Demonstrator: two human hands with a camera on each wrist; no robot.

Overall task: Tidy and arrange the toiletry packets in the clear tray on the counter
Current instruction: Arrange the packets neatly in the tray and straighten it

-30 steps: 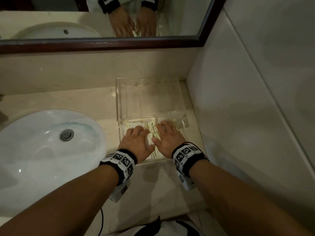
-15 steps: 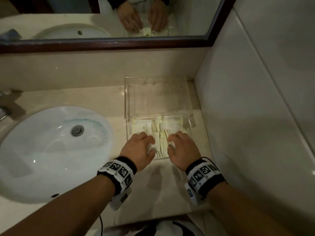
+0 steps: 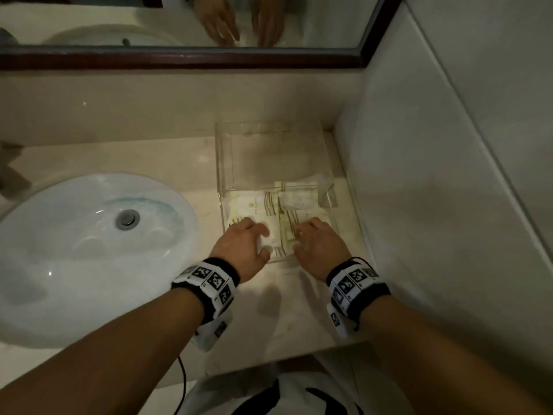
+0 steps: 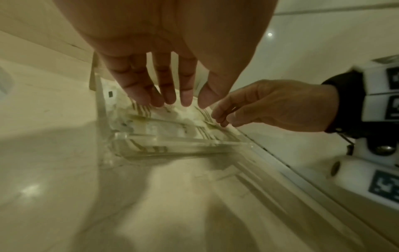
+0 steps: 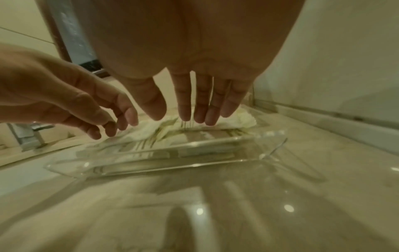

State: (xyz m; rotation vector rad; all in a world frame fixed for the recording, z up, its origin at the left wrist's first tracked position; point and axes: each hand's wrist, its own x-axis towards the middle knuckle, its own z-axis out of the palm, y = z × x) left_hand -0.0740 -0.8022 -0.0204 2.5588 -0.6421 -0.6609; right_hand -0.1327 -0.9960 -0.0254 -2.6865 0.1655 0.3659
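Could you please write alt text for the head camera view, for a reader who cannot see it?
Two hands, left hand and right hand, reach into a clear tray holding white toiletry packets on a beige counter. A white sink lies left; a mirror above.

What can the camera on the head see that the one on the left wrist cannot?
Only the head view shows the white sink with its drain, the mirror reflecting both hands, and the whole clear tray, its far half bare.

Only the left wrist view shows the hand from beneath: the straight fingers of the left hand reaching down to the packets, and the tray's near wall side-on.

Both show the right hand beside the left, over the toiletry packets at the tray's near end.
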